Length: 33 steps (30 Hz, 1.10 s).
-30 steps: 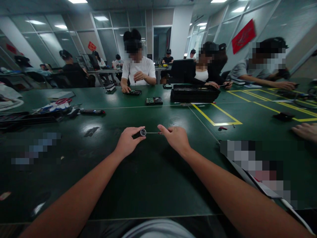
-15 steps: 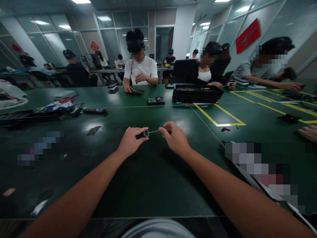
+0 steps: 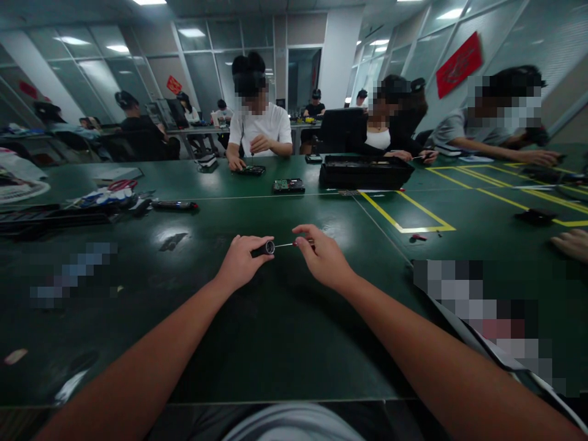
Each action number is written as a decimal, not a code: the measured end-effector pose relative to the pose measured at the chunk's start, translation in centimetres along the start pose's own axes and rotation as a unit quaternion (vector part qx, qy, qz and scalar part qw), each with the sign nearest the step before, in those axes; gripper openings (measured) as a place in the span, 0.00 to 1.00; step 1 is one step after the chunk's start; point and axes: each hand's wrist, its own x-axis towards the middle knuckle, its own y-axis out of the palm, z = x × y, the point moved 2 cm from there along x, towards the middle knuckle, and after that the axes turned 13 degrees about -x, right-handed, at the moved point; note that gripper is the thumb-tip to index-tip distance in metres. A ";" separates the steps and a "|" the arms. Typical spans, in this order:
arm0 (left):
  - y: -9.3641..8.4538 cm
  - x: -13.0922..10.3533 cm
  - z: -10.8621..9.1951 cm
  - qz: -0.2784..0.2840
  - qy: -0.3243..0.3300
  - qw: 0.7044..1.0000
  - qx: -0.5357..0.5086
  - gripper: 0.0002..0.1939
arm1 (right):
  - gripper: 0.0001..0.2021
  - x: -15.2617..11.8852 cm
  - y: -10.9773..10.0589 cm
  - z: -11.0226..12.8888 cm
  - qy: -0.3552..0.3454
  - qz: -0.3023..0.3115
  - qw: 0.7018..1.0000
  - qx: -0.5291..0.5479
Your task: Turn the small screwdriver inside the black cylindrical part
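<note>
My left hand [image 3: 243, 262] pinches a small black cylinder [image 3: 269, 247] with a pale ring at its end, above the green table [image 3: 285, 343]. A thin metal shaft [image 3: 285, 245] runs from beside the cylinder to my right hand [image 3: 321, 252]. That hand holds a screwdriver by its handle, of which a red bit [image 3: 295, 243] shows at the fingers; the palm hides the rest. The thumb is bent at the handle and the index finger is raised off it. Where the shaft's tip meets the cylinder is too small to tell.
Ahead lie a circuit-board device [image 3: 288, 185] and a long black box [image 3: 365, 173]. A black tool [image 3: 175, 206] and a cluttered pile [image 3: 108, 195] are at the left. Another person's hand [image 3: 569, 244] rests at the right edge; people sit across the table.
The fingers of my right hand have opened somewhat, the index finger lifting, and the red part of the handle now shows. My left hand keeps its pinch on the cylinder.
</note>
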 end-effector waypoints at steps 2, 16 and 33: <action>0.0 0.0 0.1 -0.005 0.000 1.000 -0.001 0.20 | 0.14 -0.1 -0.2 0.2 -0.020 0.001 1.000 0.003; -0.2 0.0 -0.2 -0.019 -0.023 1.000 -0.003 0.21 | 0.14 -0.1 0.0 0.1 -0.010 -0.004 0.999 0.048; 0.4 -0.1 -1.2 -0.010 0.032 0.999 -0.002 0.22 | 0.14 1.2 1.9 -2.7 0.212 -0.074 0.907 0.356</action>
